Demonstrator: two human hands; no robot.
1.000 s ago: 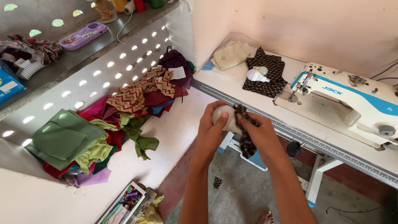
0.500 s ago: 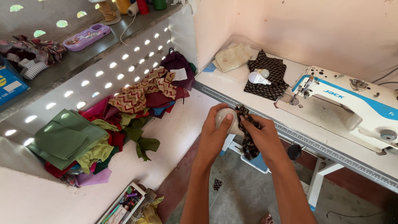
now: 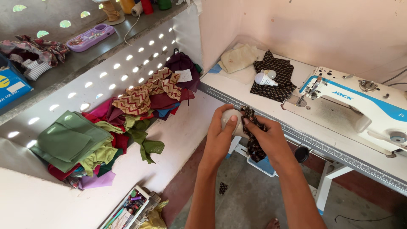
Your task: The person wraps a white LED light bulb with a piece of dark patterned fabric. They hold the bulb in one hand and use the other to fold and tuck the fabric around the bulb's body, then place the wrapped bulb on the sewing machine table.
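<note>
My left hand (image 3: 221,138) grips a white rounded object (image 3: 231,116), which looks like a light bulb, near the front edge of the sewing table (image 3: 271,112). My right hand (image 3: 268,138) pinches a dark patterned strip of fabric (image 3: 253,140) against it; the strip hangs down below my fingers. Farther back on the table lie another white bulb (image 3: 265,79) on a dark dotted cloth (image 3: 273,78) and a folded cream cloth (image 3: 238,58).
A white and blue sewing machine (image 3: 356,106) stands at the right of the table. A ledge at the left carries a heap of coloured fabrics (image 3: 123,123). A shelf above has a purple case (image 3: 87,37), thread cones (image 3: 142,6) and a blue box (image 3: 10,87). A box of small items (image 3: 129,208) sits below.
Both hands stay together on the bulb and fabric strip, shifting only slightly; the view has tilted a little.
</note>
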